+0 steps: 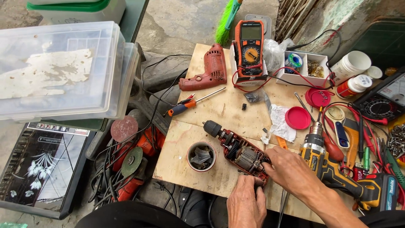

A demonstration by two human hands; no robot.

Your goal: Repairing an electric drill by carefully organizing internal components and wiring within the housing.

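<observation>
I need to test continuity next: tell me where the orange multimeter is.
In the head view, the orange multimeter sits at the far edge of the wooden board, propped in a white box, right of the red drill housing.

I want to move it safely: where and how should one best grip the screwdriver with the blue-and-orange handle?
Probably grip the blue-and-orange screwdriver by its thick handle, coming from above at the lower-left end. The handle lies flat on the bare plywood board; the thin metal shaft points up-right toward the red drill shell.

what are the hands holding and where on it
Both hands, left and right, grip the opened red drill at its handle end, beside the exposed motor.
</observation>
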